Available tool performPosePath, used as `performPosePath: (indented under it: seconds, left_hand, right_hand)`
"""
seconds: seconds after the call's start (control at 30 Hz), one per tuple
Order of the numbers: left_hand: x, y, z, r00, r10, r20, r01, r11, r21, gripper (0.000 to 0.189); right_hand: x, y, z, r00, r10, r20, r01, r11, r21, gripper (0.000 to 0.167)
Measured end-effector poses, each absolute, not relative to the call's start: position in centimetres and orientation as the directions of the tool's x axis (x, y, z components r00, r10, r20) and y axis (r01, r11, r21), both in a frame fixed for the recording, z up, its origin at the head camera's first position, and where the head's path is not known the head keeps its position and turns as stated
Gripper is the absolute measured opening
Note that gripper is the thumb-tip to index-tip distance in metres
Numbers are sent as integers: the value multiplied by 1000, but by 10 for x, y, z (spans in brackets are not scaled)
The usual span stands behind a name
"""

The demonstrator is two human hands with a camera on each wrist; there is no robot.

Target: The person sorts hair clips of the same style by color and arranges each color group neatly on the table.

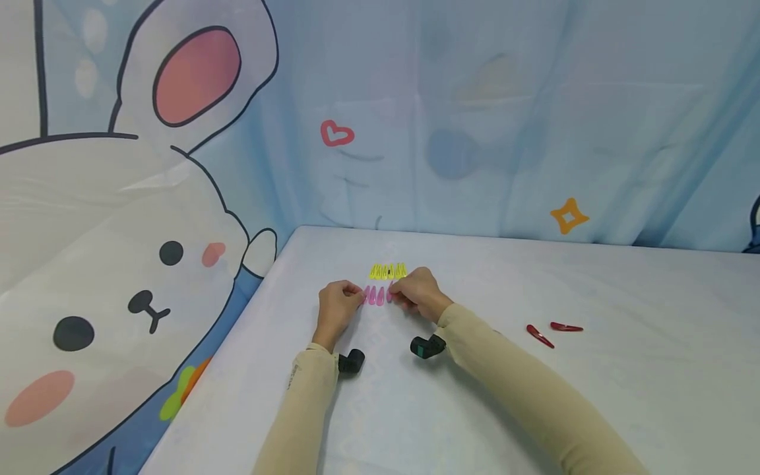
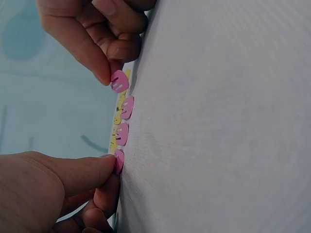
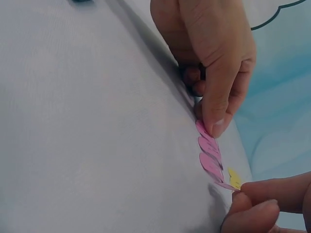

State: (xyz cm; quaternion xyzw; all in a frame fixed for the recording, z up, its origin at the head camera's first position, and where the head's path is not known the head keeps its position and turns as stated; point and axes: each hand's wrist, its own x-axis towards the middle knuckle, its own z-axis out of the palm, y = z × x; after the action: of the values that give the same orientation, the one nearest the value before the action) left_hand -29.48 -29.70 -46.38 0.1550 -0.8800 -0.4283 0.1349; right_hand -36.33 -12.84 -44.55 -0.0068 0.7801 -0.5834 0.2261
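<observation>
A short row of pink snap hair clips (image 1: 380,296) lies on the white table. My left hand (image 1: 338,310) is at the row's left end, thumb and fingertip pinching the leftmost pink clip (image 2: 119,161). At the right end my right hand (image 1: 420,295) pinches another pink clip (image 2: 119,81) between thumb and forefinger; in the right wrist view this clip (image 3: 226,186) is tilted, seen nearly edge-on. Two pink clips lie side by side between the hands. Just behind them runs a row of several yellow snap clips (image 1: 382,271), partly hidden in both wrist views.
Two red hair clips, one slanted (image 1: 539,336) and one nearly level (image 1: 567,326), lie apart on the table to the right, beyond my right forearm. A blue curtain (image 1: 475,132) hangs behind the table's back edge, and a printed cartoon rabbit (image 1: 130,251) covers the left side.
</observation>
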Motion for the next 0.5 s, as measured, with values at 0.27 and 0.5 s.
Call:
performPosePath:
  seconds: [0.27, 0.5]
  left_hand:
    - [-294, -297, -462, -918, -378, 116, -142, 589, 795, 10]
    - [-294, -298, -463, -918, -383, 105, -153, 585, 796, 11]
  right_hand:
    - [-362, -131, -445, -922, -233, -308, 202, 389, -899, 20]
    - [-361, -137, -449, -942, -205, -267, 146, 467, -872, 17]
